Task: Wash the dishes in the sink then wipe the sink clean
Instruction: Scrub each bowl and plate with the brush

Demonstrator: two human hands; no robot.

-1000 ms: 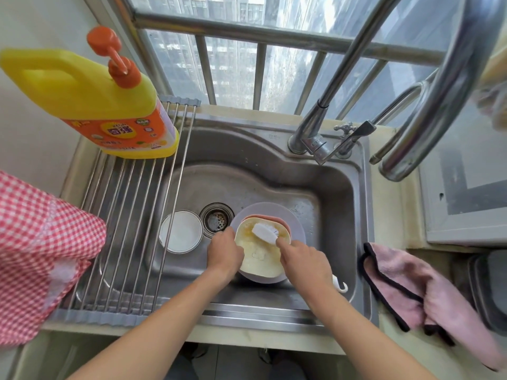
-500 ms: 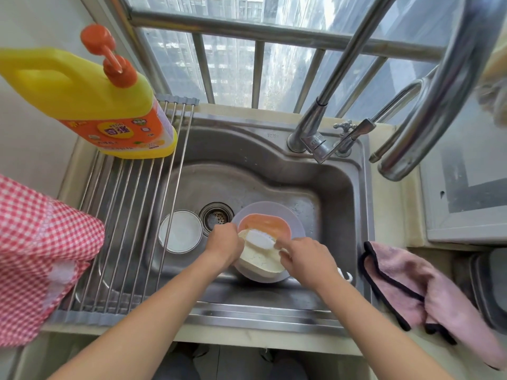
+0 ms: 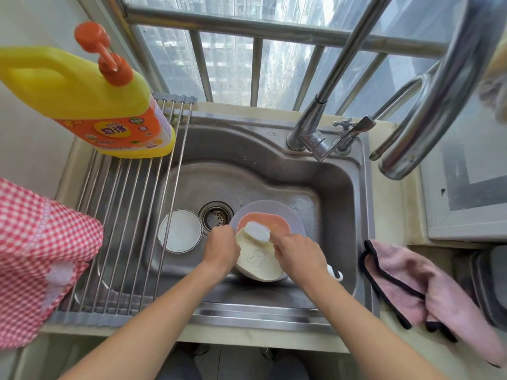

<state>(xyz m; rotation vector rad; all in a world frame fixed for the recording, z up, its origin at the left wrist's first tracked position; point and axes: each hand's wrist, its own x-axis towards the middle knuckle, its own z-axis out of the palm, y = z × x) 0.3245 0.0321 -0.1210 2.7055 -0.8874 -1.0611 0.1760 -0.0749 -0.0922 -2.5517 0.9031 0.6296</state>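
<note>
The right hand (image 3: 297, 257) is curled around a white plastic dish brush (image 3: 256, 231), its bristle head pressed on the upper edge of a pale yellow oval plate (image 3: 256, 260) with a faint cartoon print. The left hand (image 3: 220, 249) grips that plate's left rim, fingers wrapped under it, holding it tilted over the bottom of the stainless steel sink (image 3: 340, 204).

Taking the round drain strainer (image 3: 215, 216) as landmark: the yellow plate sits just right of it and nearer the person, overlapping an orange oval plate (image 3: 274, 224), which rests on a pale lilac round plate (image 3: 290, 215). A white round bowl (image 3: 179, 231) lies just left of the drain.

Judging from the one-sided hold, a wet rim could slip from the left fingers under hard brush pressure, and the plate would drop onto the two beneath it. The stack may also shift, since it rests loosely on the sink floor.

Further left of the drain, a steel roll-up rack (image 3: 123, 215) spans the sink, carrying a yellow detergent bottle (image 3: 90, 97) with an orange pump. Beyond the drain stands the chrome tap (image 3: 315, 133). Far right of it, on the counter, lies a pink cloth (image 3: 428, 286) edged in black. A red-checked fabric (image 3: 35, 259) hangs at the far left. The rack covers the sink's left part, limiting room there.
</note>
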